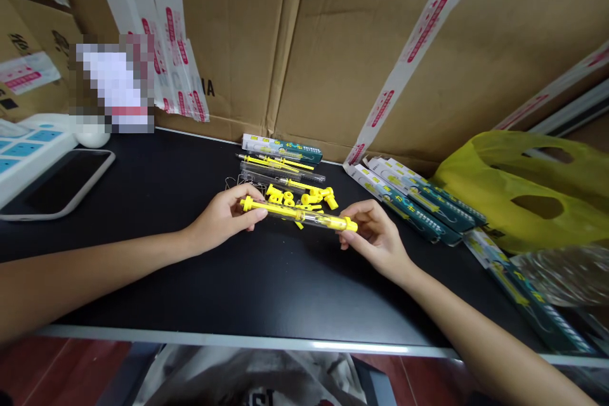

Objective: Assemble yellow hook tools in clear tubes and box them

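Note:
A clear plastic tube with yellow ends (314,218) and a yellow rod inside is held lengthwise above the table. My left hand (228,214) pinches its left end between thumb and fingers. At the yellow cap on the other end, my right hand (373,238) has its thumb and fingers closed. Just behind the tube lie loose yellow plastic parts (328,195), several bent metal wires (245,183), yellow rods (269,163) and empty clear tubes (304,172).
A printed box (280,147) lies at the back against the cardboard (228,38). More printed boxes (413,196) and a yellow plastic bag (499,184) are on the right. On the left are a phone (59,181) and a white power strip (35,146). The black table's front edge (285,340) is near me.

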The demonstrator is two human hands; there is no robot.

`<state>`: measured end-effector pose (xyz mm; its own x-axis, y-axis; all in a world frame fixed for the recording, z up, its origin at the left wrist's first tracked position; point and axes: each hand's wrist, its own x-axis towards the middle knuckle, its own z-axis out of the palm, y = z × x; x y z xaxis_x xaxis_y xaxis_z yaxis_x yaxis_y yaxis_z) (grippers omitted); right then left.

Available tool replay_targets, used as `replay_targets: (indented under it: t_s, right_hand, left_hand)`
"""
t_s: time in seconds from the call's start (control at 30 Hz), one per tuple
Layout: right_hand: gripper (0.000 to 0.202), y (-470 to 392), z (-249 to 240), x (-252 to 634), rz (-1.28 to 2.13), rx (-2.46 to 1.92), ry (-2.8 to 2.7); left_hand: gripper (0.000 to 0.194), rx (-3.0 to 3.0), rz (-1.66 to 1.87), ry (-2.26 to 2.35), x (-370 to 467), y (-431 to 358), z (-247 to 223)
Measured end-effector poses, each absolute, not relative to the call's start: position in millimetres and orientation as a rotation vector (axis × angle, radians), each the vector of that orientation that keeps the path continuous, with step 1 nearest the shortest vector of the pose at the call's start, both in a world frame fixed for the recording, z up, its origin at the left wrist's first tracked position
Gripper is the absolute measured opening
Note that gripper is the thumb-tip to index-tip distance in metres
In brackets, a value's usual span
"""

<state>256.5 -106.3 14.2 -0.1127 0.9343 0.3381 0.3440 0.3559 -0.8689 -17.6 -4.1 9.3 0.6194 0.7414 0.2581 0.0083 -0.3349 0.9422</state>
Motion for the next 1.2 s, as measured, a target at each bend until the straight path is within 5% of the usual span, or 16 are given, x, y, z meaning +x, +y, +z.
replay_targets:
  t_s: [1.2]
  right_hand:
    - [0.027, -101.1, 17.5, 255.6, 0.839, -1.058, -1.583]
  left_hand:
    - [0.022, 1.834, 0.895, 0.631, -18.6, -1.7, 9.5]
